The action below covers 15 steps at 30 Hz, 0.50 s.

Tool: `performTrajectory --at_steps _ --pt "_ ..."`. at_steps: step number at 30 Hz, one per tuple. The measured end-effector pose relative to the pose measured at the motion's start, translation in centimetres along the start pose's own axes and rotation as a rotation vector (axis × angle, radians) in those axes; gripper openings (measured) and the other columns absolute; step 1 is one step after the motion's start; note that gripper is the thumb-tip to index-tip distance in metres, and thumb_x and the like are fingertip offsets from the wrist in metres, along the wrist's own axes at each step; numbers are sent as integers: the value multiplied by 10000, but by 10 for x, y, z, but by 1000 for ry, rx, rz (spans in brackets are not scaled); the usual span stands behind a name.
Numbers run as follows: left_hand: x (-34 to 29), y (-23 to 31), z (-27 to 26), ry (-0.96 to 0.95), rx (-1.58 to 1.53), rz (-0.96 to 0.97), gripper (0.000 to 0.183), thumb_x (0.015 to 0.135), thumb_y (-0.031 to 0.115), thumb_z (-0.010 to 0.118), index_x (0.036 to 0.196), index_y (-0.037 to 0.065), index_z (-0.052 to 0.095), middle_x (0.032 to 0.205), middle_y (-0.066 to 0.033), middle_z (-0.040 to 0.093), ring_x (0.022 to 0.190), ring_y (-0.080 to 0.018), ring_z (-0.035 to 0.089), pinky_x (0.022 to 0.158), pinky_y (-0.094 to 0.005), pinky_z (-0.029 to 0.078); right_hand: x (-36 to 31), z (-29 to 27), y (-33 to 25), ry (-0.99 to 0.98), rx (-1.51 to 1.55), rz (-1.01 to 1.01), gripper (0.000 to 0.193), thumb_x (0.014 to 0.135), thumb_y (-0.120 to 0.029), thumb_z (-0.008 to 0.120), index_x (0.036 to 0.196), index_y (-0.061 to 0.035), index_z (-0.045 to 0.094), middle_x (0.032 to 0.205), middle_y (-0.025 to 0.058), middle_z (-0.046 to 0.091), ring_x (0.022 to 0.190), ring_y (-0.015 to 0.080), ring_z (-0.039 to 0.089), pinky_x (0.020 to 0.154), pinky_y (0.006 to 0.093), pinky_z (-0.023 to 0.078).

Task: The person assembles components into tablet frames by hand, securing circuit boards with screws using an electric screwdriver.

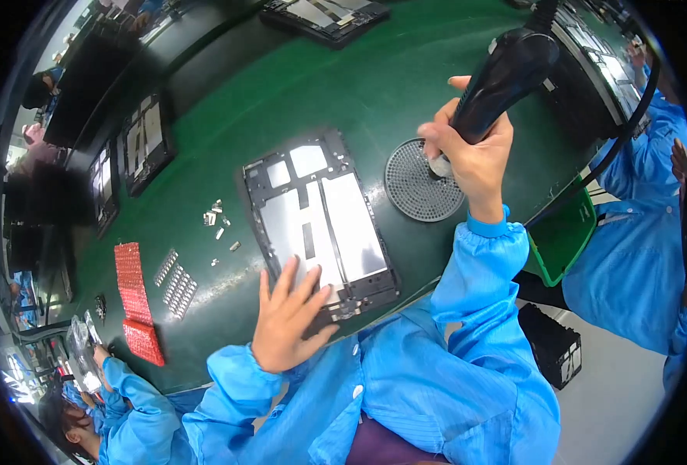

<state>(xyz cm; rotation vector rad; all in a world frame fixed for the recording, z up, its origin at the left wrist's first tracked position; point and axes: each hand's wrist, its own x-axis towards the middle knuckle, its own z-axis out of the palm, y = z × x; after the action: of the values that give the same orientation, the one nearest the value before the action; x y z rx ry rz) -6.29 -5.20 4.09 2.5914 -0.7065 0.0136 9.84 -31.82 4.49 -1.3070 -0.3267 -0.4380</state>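
Note:
A tablet chassis [353,225] with a black frame and silver plates lies before me on the green table. My left hand [288,322] rests with fingers spread over its near left edge, holding nothing. In my right hand [477,155] is a black electric screwdriver [506,77], its thick body wrapped by the fingers and its cable end pointing up. The lower end is over a round, grey tray full of small holes [415,198], to the right of the chassis. My fingers hide most of the screwdriver's tip.
Small metal parts [218,217], perforated strips [179,293] and red bubble wrap [130,283] lie on the left. More tablet chassis [144,143] sit at the far left, and others [324,19] at the back. A green bin [564,240] and co-workers in blue are at the sides.

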Motion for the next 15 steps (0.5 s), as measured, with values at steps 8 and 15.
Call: performTrajectory --at_steps 8,15 --pt "52 -59 34 638 -592 -285 506 778 -120 493 1274 -52 424 1453 -221 256 1358 -310 245 1083 -364 241 -1 10 8 83 -1 11 468 711 32 744 1099 16 483 644 35 587 497 91 543 450 221 438" --pt "69 -60 47 761 -683 -228 532 736 -185 276 1230 -50 420 1451 -232 239 1371 -302 206 1115 -376 170 0 6 14 27 -29 29 483 726 40 721 1137 31 468 665 55 588 504 109 550 465 232 439"
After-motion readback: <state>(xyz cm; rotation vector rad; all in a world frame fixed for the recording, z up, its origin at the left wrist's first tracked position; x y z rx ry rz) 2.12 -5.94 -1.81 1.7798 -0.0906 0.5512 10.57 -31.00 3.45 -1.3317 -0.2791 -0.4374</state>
